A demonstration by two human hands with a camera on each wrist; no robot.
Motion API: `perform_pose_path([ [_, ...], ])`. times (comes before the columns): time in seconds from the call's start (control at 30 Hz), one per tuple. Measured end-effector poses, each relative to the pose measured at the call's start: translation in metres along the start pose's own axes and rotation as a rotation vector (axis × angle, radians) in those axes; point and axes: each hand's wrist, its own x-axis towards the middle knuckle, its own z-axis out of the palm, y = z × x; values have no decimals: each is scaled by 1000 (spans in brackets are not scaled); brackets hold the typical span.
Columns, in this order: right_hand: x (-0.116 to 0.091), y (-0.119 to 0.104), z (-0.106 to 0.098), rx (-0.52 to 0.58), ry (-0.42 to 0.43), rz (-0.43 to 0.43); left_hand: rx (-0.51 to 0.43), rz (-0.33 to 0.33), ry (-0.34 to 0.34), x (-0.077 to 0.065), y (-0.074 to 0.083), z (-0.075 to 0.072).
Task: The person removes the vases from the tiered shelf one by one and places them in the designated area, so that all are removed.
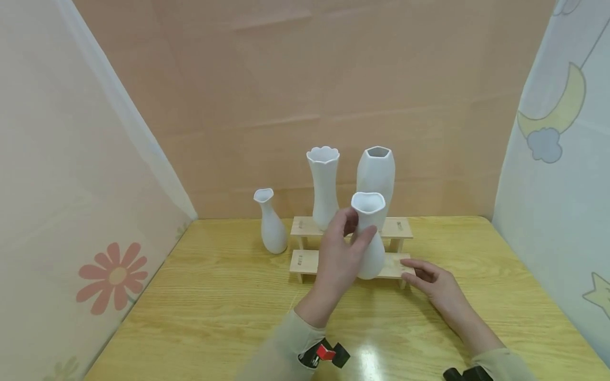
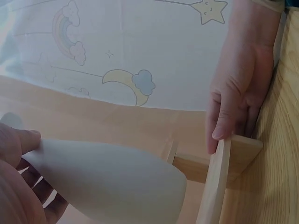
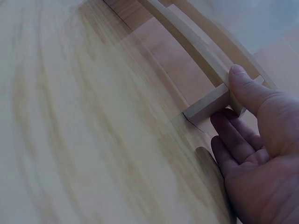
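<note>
My left hand [image 1: 339,254] grips a white vase [image 1: 371,259] with a wavy rim around its narrow neck. In the left wrist view a small gap separates the vase's base from the lower board [image 2: 214,186] of a two-step wooden stand [image 1: 305,259]. The right hand [image 1: 436,286] holds the right end of that lower step, its thumb [image 3: 240,77] along the board's edge and fingers beneath. On the upper step stand a scalloped-rim white vase [image 1: 325,185] and a faceted white vase [image 1: 376,172], the latter partly hidden by the held one.
A slim-necked white vase [image 1: 273,227] stands on the table left of the stand. The wooden table [image 1: 214,317] runs back to a plain pinkish-tan backdrop [image 1: 267,106]. Printed cloth walls rise at left [image 1: 71,159] and right [image 1: 562,211].
</note>
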Motion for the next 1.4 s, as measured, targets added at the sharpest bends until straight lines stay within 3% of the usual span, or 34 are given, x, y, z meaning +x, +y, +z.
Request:
perform_pose_path([
  [0.4,-3,-2,0,-73,-63,-113,32,-22,64,-16,0,-71],
  [0.77,3,-1,4,-44,-17,-5,168,-80,203,-18,-11,-146],
  [1.07,-2,-5,3,-60,-25,-13,277,-84,343,-6,-37,-200],
  [1.23,-1,-6,6,-50,-2,-6,296,-63,388,7,-58,-219],
  [1.4,1,-7,8,-43,6,36,300,-112,399,17,-78,-231],
])
